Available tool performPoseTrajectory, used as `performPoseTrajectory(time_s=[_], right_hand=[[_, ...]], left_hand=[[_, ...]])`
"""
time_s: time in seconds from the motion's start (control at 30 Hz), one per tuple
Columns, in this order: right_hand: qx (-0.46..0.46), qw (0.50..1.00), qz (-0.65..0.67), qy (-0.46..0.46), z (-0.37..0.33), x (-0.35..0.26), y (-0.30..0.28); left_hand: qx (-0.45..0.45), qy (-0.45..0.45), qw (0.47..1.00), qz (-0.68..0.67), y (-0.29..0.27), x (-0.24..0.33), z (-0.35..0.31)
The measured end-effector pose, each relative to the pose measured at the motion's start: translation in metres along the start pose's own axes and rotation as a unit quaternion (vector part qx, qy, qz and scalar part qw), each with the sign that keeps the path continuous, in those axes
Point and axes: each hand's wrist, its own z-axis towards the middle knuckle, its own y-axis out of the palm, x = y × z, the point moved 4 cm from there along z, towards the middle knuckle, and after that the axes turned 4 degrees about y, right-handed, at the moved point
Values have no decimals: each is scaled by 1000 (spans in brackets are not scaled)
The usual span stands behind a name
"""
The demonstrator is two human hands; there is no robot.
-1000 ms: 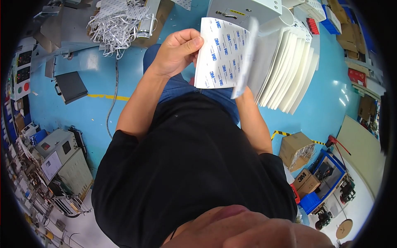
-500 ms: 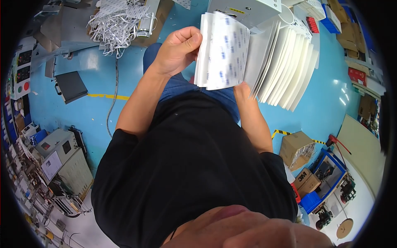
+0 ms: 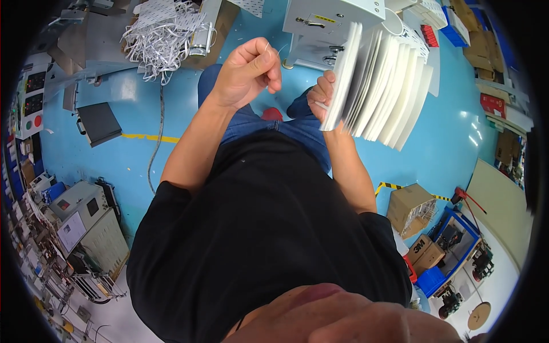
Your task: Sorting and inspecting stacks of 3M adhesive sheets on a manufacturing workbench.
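My right hand is closed around the near-left edge of a thick stack of white sheets. The sheets are fanned out to the right, and their left part is smeared by motion. Apart from the stack, my left hand is raised over my left knee. Its thumb and forefinger are pinched together on what looks like a thin pale strip, only faintly visible; the other fingers curl loosely.
A grey metal cabinet with latches stands ahead. A heap of shredded white strips lies at the front left. Beyond the stack is a white roll. A dark cable crosses the blue floor, and a cardboard box sits at right.
My left hand has let go of the blue-printed sheets at the stack's left side. Those sheets have swung right against the rest, uncovering my right hand's fingers.
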Motion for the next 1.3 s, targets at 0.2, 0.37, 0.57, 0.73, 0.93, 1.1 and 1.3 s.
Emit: performPoseTrajectory(time_s=[0.2,0.37,0.57,0.73,0.93,1.1,1.3], right_hand=[[83,982,-136,-104,3,-26,-21],[248,862,-414,-158,-15,-49,-67],[87,962,-251,-65,-74,-85,-96],[-39,900,-430,62,-92,-150,-105],[-3,870,-485,83,-99,-198,-113],[89,883,-455,-68,-113,-312,-155],[246,819,-473,-213,-77,-468,-195]], left_hand=[[99,-59,993,-38,27,-23,-4],[192,-126,949,215,-1,-64,-7],[199,-185,951,144,-12,-99,11],[55,-345,924,155,12,-140,58],[-104,-381,882,257,48,-202,136],[21,-360,883,300,63,-251,205],[-149,21,640,754,49,-333,268]])
